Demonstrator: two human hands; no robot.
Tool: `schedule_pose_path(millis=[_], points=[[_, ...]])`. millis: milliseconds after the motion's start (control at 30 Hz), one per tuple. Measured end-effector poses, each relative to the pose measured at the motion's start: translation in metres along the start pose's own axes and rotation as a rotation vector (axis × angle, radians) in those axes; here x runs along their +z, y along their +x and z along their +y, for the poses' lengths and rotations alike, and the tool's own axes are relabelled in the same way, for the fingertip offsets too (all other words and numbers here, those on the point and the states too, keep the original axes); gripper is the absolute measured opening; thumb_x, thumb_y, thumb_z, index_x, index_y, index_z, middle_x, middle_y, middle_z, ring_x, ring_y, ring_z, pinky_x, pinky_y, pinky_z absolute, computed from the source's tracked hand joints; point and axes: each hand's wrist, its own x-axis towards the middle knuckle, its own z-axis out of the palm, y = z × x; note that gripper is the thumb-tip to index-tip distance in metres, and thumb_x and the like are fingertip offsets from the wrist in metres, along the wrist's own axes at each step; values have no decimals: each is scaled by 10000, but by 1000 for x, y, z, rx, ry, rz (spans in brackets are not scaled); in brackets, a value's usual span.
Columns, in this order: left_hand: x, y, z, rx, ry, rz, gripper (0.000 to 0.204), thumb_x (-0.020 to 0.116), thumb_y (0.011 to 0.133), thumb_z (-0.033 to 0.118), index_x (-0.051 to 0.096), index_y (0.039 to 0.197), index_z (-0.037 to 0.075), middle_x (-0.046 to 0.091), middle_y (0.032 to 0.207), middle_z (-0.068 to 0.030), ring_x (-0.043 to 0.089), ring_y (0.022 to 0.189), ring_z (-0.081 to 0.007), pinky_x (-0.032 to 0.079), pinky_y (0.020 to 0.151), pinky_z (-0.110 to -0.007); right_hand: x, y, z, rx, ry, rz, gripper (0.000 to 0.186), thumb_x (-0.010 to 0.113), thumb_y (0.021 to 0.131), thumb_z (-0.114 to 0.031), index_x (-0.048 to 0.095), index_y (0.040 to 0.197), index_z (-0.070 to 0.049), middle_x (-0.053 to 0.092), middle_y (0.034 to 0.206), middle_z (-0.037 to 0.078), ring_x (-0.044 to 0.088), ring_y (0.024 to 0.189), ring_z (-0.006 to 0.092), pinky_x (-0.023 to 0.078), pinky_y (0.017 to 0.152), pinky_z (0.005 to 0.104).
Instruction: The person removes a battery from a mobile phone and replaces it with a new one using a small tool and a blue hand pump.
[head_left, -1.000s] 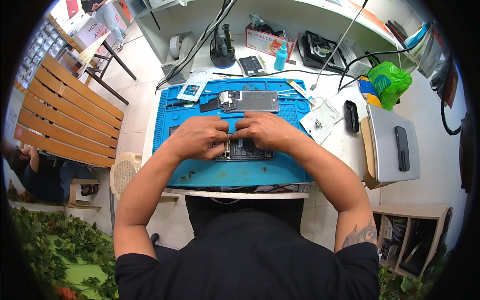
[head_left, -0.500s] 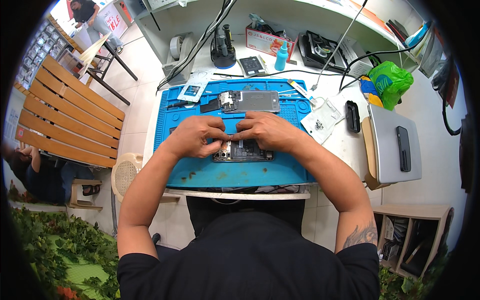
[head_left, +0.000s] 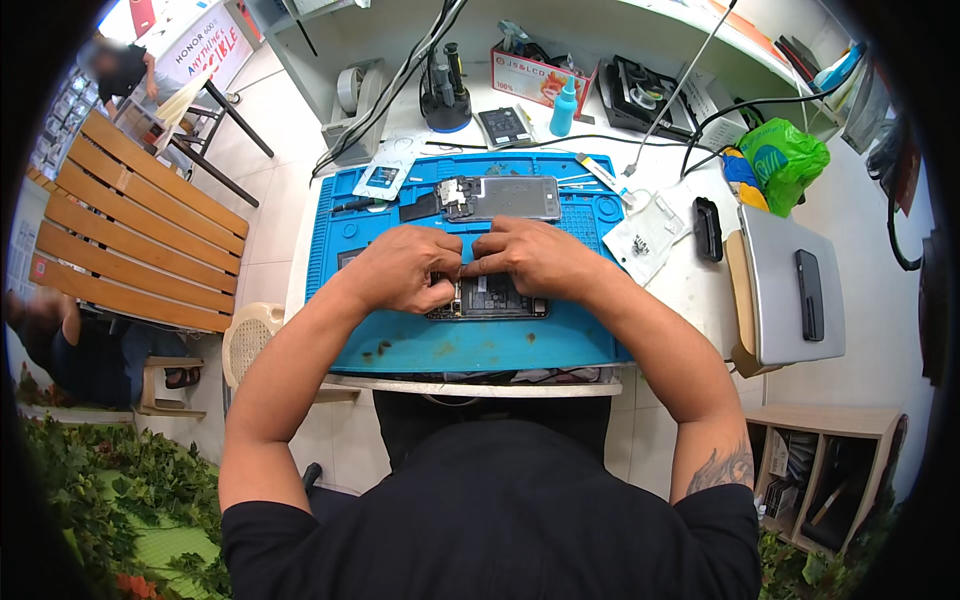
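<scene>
On the blue repair mat (head_left: 450,350) lies an opened phone (head_left: 492,297), its dark battery and inner parts exposed. My left hand (head_left: 412,268) is closed in a pinch over the phone's upper left part, with the fingertips partly hidden. From the other side my right hand (head_left: 528,258) bends over the phone's upper edge, its index finger pointing left toward the left fingertips. Its other fingers are curled, and the thumb is hidden. Whatever either hand pinches is too small or covered. Beyond the hands rests a second phone piece (head_left: 515,198), a grey panel with bared parts at its left end.
Around the mat are a white packet with small parts (head_left: 645,240), a blue bottle (head_left: 563,108), a screwdriver stand (head_left: 445,95) and a black case (head_left: 707,230). A dark phone (head_left: 809,295) lies on a silver laptop (head_left: 785,270) at right. Cables (head_left: 400,75) hang at the back.
My left fingers have curled in tighter over the phone, and my left elbow has shifted outward. The right hand is nearly still, moved slightly. In the background at upper left, a person has moved.
</scene>
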Motion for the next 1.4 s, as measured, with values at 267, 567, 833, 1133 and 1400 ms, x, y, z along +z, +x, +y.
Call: schedule_pose_path(millis=[267, 567, 833, 1133, 1400], points=[[4, -4, 10, -36, 19, 23, 118, 722, 805, 132, 774, 854, 39, 708, 900, -98, 706, 836, -343, 580, 748, -438, -1, -1, -8, 17, -94, -57, 562, 702, 795, 15, 845, 1276, -236, 727, 1092, -10, 663, 1034, 275, 593, 986, 429], [-3, -24, 6, -163, -95, 198, 163, 744, 855, 119, 873, 955, 110, 780, 966, -54, 752, 857, -269, 609, 762, -385, 2, -8, -14, 32, -104, 17, 530, 717, 821, 0, 835, 1292, -212, 742, 1110, -5, 671, 1077, 270, 580, 1003, 423], [6, -19, 2, 13, 80, 138, 132, 821, 833, 147, 865, 957, 144, 758, 930, -24, 726, 869, -263, 589, 753, -394, 3, -6, -14, 42, -135, -7, 498, 721, 844, -7, 821, 1280, -225, 731, 1117, -5, 666, 1103, 267, 570, 1004, 428], [5, -20, -2, 53, 98, 94, 128, 828, 855, 147, 853, 980, 140, 736, 912, -21, 718, 876, -263, 585, 755, -411, 8, -2, -20, 81, -135, -17, 490, 730, 840, -18, 809, 1285, -207, 716, 1117, 2, 661, 1104, 268, 565, 993, 433], [6, -23, -3, -6, 3, 188, 143, 816, 863, 139, 872, 994, 140, 760, 944, -14, 724, 887, -259, 596, 769, -394, 9, -14, -22, 89, -106, 24, 521, 741, 831, -15, 781, 1335, -141, 745, 1244, 24, 663, 1185, 272, 547, 1050, 418]])
